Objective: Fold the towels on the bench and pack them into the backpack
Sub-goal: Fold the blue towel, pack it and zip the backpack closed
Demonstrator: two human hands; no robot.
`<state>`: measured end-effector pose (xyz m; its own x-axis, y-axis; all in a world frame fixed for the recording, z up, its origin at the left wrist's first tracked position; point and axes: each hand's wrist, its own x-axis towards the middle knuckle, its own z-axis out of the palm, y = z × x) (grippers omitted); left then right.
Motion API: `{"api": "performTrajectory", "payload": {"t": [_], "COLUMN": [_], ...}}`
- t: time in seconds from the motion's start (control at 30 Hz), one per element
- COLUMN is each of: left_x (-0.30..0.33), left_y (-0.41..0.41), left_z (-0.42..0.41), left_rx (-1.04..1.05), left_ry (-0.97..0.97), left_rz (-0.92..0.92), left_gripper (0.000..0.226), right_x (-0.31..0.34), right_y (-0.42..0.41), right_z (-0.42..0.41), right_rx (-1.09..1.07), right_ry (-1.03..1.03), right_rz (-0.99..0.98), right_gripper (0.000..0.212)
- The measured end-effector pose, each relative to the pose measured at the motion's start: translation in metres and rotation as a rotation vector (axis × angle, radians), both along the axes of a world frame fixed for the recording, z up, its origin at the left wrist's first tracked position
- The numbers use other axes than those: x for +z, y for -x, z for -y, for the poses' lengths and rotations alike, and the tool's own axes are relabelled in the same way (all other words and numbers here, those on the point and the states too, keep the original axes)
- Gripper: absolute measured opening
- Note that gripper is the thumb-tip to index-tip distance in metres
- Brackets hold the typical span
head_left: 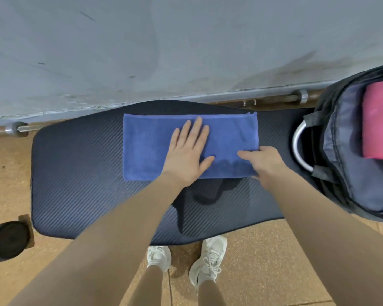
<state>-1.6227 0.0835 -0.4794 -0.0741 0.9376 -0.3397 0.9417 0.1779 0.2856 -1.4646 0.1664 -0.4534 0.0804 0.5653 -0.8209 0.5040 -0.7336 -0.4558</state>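
A pale grey wall [186, 45] fills the upper part of the head view, and below it a tan speckled floor [263, 261] runs along the bottom. Against the wall stands the counter [80, 173], a dark padded surface with a fine diagonal ribbed pattern and rounded corners.

At the right end of the counter sits the backpack [349, 173], dark grey and lying open, with a curved silver handle [296, 146] at its near rim. Inside its open compartment lies a pink towel [378, 120], already folded.

On the middle of the counter, toward the wall side, lies the blue towel [150, 146], folded into a long flat rectangle with its edges roughly squared.

The left hand [186, 153] rests palm down on the middle of the blue towel, its fingers [196, 131] straight and slightly spread, pressing the cloth flat. The right hand [265, 164] is at the towel's near right corner; its fingers [245, 154] curl over the cloth with the index pointing left, and the thumb seems tucked beneath the edge, so it grips that corner.

A metal bar [274, 98] lies along the foot of the wall. A dark round weight [9, 239] sits on the floor at the left. 2 white shoes [208, 259] stand just in front of the counter.
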Motion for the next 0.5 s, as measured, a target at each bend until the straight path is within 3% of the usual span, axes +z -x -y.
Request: {"api": "performTrajectory", "payload": {"t": [0.07, 0.17, 0.27, 0.37, 0.5], "left_x": [-0.002, -0.006, -0.007, 0.004, 0.012], "left_y": [-0.017, -0.045, -0.058, -0.045, 0.002], "left_z": [-0.004, -0.013, -0.020, -0.016, 0.016], "left_rx": [-0.158, -0.238, -0.207, -0.158, 0.011], "left_ry": [-0.032, -0.001, 0.091, 0.046, 0.051], "left_rz": [-0.018, -0.009, 0.054, 0.122, 0.118], "left_gripper": [0.070, 0.067, 0.067, 0.066, 0.062], "right_x": [0.007, 0.013, 0.021, 0.035, 0.046], "right_y": [-0.008, -0.019, -0.023, -0.007, 0.037], "right_z": [-0.001, -0.003, -0.004, 0.005, 0.024], "right_rx": [0.021, 0.145, 0.350, 0.607, 0.810], "right_ry": [-0.033, -0.220, -0.403, -0.572, -0.516], "right_rz": [-0.090, -0.026, 0.100, 0.165, 0.265], "right_gripper": [0.018, 0.017, 0.016, 0.030, 0.051]}}
